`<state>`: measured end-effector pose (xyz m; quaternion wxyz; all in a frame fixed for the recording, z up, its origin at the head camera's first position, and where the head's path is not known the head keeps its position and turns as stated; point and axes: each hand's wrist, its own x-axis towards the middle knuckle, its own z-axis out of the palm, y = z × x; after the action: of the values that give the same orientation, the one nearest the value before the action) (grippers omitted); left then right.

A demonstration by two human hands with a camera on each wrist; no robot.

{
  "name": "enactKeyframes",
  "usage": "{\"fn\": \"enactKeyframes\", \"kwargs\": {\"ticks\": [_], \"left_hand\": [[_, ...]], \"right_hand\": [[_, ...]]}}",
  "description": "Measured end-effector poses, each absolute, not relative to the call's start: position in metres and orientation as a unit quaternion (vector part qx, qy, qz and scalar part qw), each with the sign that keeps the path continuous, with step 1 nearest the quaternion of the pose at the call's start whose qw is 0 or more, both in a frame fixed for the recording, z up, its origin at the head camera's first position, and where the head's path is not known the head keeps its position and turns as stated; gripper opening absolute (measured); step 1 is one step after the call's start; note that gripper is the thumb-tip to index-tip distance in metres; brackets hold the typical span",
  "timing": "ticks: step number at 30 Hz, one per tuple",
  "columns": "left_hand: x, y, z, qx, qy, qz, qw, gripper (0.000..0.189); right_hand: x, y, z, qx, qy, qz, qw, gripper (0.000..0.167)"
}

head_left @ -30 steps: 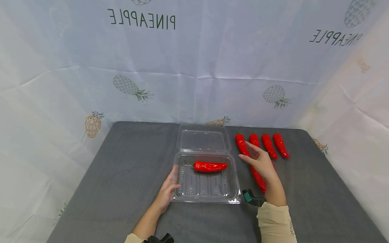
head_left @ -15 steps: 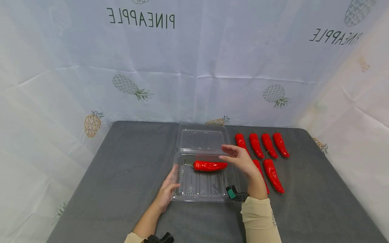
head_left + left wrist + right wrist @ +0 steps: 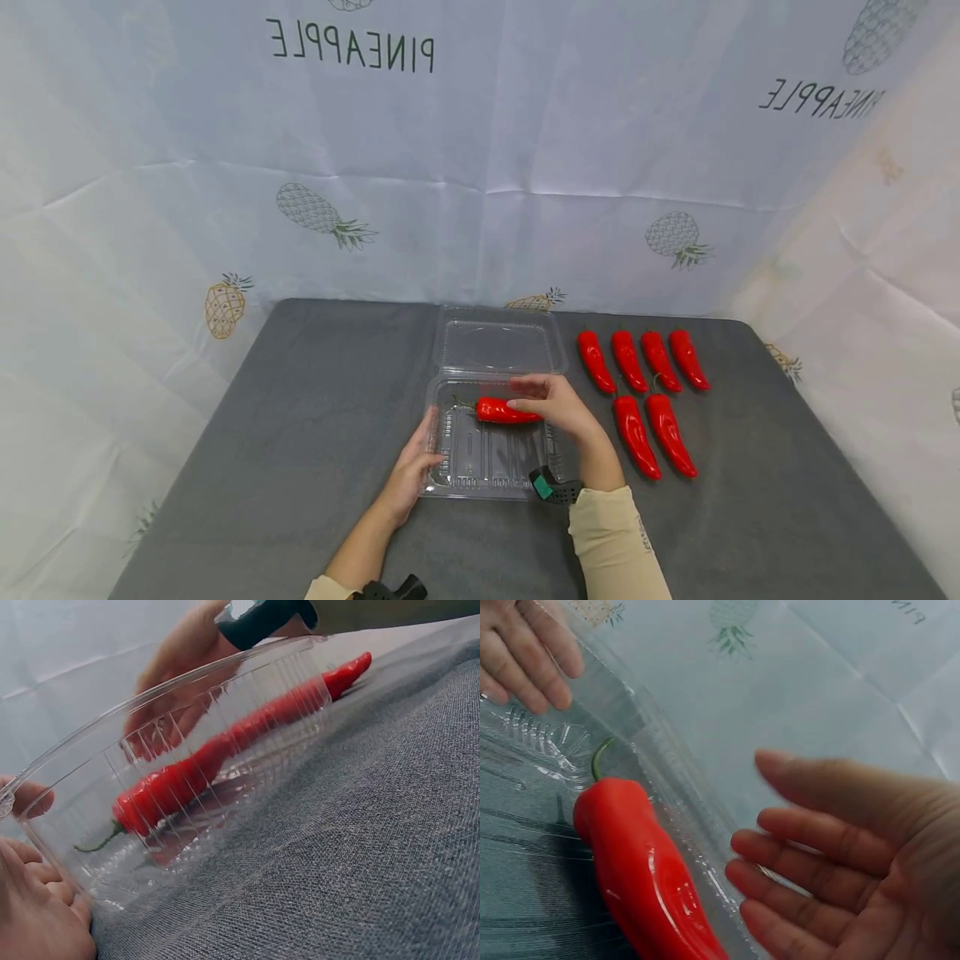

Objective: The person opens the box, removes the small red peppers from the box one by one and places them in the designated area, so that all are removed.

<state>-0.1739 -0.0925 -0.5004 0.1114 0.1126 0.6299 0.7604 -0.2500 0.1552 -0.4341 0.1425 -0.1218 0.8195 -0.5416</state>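
A clear plastic clamshell box (image 3: 487,479) lies open on the grey table, its lid (image 3: 498,342) folded back. Inside its tray, near the back, rests one red chili pepper (image 3: 495,410), green stem to the left. My left hand (image 3: 408,475) holds the box's left side, thumb over the rim and fingers along the outer wall. Above the pepper's right end hovers my right hand (image 3: 555,408). In the right wrist view that hand (image 3: 855,862) has loosely extended fingers with a gap to the pepper (image 3: 645,870). Nothing is in its grasp.
Several more red chili peppers (image 3: 633,433) lie in two rows on the right of the grey table (image 3: 337,375). Behind the table hangs a white cloth (image 3: 487,150) with pineapple prints. The raised box wall (image 3: 225,720) surrounds the pepper.
My right hand has moved left from over the loose peppers to above the pepper in the box. The left hand and the box have stayed in place.
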Motion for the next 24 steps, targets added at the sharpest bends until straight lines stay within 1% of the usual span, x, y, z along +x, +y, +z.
{"fn": "enactKeyframes", "kwargs": {"ticks": [6,12,18,24], "left_hand": [[-0.174,-0.092,-0.499,0.11,0.63,0.76,0.113,0.075],[-0.173,-0.092,-0.499,0.115,0.628,0.762,0.106,0.075],[-0.173,-0.092,-0.499,0.109,0.636,0.757,0.106,0.076],[-0.173,-0.093,-0.498,0.106,0.638,0.755,0.107,0.078]], "right_hand": [[-0.252,0.153,-0.441,-0.124,0.844,-0.502,0.14,0.042],[-0.251,0.145,-0.446,-0.101,0.879,-0.448,0.126,0.036],[-0.251,0.141,-0.448,-0.09,0.892,-0.428,0.115,0.033],[-0.252,0.14,-0.451,-0.091,0.899,-0.407,0.135,0.029]]}}
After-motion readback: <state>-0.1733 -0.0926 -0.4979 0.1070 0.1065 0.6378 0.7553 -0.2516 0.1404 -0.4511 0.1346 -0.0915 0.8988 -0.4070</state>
